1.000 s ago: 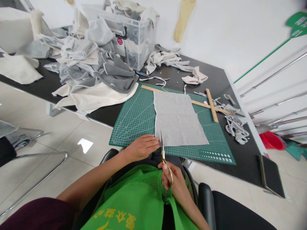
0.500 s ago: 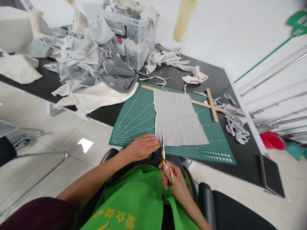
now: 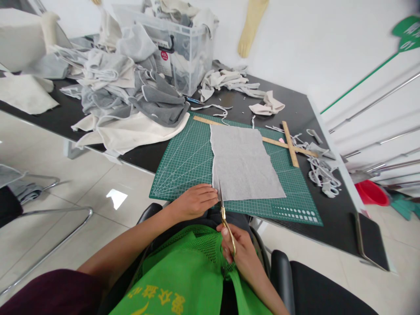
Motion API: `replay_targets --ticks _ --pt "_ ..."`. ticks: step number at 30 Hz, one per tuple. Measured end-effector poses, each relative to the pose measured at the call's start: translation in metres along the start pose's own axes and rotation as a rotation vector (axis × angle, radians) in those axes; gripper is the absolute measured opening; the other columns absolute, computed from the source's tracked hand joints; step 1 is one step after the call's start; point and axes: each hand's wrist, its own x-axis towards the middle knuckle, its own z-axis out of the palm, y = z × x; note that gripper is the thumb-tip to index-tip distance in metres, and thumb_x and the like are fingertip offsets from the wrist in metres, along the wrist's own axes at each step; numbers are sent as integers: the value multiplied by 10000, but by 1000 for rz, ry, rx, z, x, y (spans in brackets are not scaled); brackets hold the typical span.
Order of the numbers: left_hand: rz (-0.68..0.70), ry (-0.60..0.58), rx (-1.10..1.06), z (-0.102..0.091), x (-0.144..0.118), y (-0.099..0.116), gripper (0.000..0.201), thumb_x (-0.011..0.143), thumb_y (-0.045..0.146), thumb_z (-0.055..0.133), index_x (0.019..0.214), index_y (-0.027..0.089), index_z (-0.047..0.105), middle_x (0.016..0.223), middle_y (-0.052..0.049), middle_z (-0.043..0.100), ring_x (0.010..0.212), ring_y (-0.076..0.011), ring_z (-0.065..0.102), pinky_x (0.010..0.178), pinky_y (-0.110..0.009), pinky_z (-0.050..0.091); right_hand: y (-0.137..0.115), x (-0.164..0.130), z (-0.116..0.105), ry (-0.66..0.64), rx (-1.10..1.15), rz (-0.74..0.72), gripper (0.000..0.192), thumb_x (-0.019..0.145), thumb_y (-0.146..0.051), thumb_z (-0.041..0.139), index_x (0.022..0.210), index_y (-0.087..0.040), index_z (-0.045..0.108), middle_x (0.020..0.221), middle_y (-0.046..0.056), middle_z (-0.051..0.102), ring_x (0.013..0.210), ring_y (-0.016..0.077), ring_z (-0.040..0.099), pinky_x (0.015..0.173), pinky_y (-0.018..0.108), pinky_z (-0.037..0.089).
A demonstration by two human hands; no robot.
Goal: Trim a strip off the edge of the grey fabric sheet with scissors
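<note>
A grey rectangle of fabric [image 3: 243, 162] lies flat on a green cutting mat [image 3: 187, 162]. My left hand [image 3: 195, 201] pinches the fabric's near left corner at the mat's front edge. My right hand [image 3: 238, 251] grips gold-handled scissors [image 3: 225, 214], held just off the table's edge. The blades point away from me and meet the fabric's near edge close to its left side, right beside my left fingers.
Two wooden rulers [image 3: 290, 144] cross at the mat's far right, beside grey strip offcuts [image 3: 323, 173]. A heap of grey and cream cloth [image 3: 124, 100] and a clear plastic bin [image 3: 183, 52] fill the far left. A dark tablet [image 3: 370, 240] lies at right.
The scissors and my right hand have drawn back slightly toward me and the blades have closed. My left hand and the fabric have stayed put.
</note>
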Motion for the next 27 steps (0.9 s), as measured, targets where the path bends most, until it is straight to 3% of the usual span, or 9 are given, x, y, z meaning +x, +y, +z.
replay_targets --ticks 6,14,20,27 --pt "4 8 -9 0 1 0 299 946 77 531 1191 140 689 1186 -96 758 1201 -208 673 1136 -400 523 2 -3 0 -6 1 32 544 925 -725 618 949 -182 656 555 -59 436 418 84 390 421 192 276" --pt "-10 45 -65 0 1 -1 321 931 67 522 1179 164 702 1160 -90 768 1157 -198 692 1100 -389 549 7 3 -2 -25 94 17 541 913 -743 599 940 -203 637 532 -28 472 407 136 398 438 259 257" --pt "-13 64 -112 -4 4 0 339 932 60 479 1172 165 695 1133 -97 772 1148 -208 696 1043 -382 577 4 21 -1 -27 117 -13 548 937 -722 605 929 -175 630 518 -75 449 381 74 367 419 188 271" --pt "13 54 -105 -3 3 -1 314 911 47 506 1160 134 677 1144 -100 764 1132 -230 687 1036 -390 569 7 24 2 -34 152 -24 520 974 -684 583 956 -165 611 546 -75 464 415 70 392 428 173 287"
